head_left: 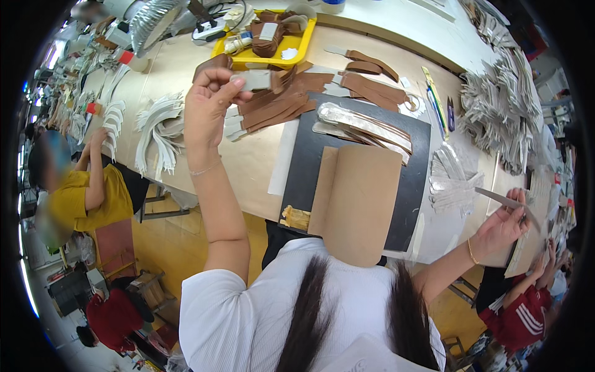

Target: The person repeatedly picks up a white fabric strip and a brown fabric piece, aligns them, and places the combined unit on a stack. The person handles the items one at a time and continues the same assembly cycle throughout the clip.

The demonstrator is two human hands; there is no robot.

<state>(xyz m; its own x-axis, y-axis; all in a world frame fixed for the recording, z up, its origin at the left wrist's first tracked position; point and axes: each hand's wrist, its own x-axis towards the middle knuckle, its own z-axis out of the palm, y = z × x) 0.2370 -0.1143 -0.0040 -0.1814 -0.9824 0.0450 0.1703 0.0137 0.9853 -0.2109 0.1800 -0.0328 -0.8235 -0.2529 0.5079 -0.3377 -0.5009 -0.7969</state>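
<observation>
My left hand [214, 99] is raised over the far left of the table, its fingers closed on a brown strap with a grey end tab [258, 80]. Behind and below it lie several more brown straps [273, 115] with pale ends. At the right, my right hand [505, 226] grips a thin, grey, blade-like strip [496, 198] whose exact kind I cannot make out. A black board [412, 186] lies in front of me, bearing silvery-topped brown straps [365, 124]. A curved brown sheet [362, 204] covers its near part.
A yellow tray [304, 46] with brown rolls stands at the back. White strips [158, 130] lie left; grey strip bundles [505, 105] are heaped right. Silvery strips [452, 177] sit beside the board, with purple-handled scissors [450, 115] beyond. Co-workers [93, 192] sit on both sides.
</observation>
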